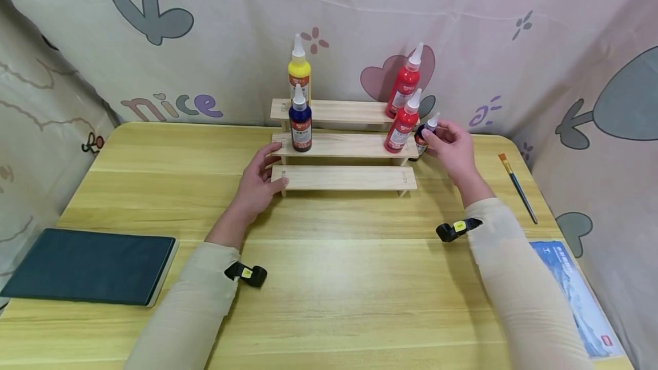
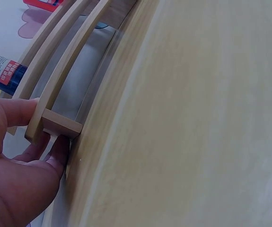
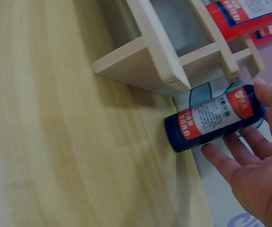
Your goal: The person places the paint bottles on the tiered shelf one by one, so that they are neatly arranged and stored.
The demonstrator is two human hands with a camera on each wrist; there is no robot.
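Observation:
A three-step wooden rack (image 1: 349, 178) stands toward the back of the table. My left hand (image 1: 255, 184) grips its left end, the thumb on the lowest step; in the left wrist view, fingers curl by the step's support (image 2: 62, 124). At the rack's right end, my right hand (image 1: 454, 150) holds a dark blue paint bottle (image 3: 211, 116) between thumb and fingers, its white nozzle tilted up. Another dark blue bottle (image 1: 301, 130) and a red bottle (image 1: 400, 131) stand on the middle step. On the top step are a yellow bottle (image 1: 299, 72) and a second red bottle (image 1: 403, 85).
A dark-covered notebook (image 1: 92, 267) lies on the table (image 1: 329, 301) at the left. To the right are a paintbrush (image 1: 518, 188) and a flat blue-and-white packet (image 1: 581, 301), partly behind my right sleeve. Printed cloth (image 1: 247, 27) hangs close behind the rack.

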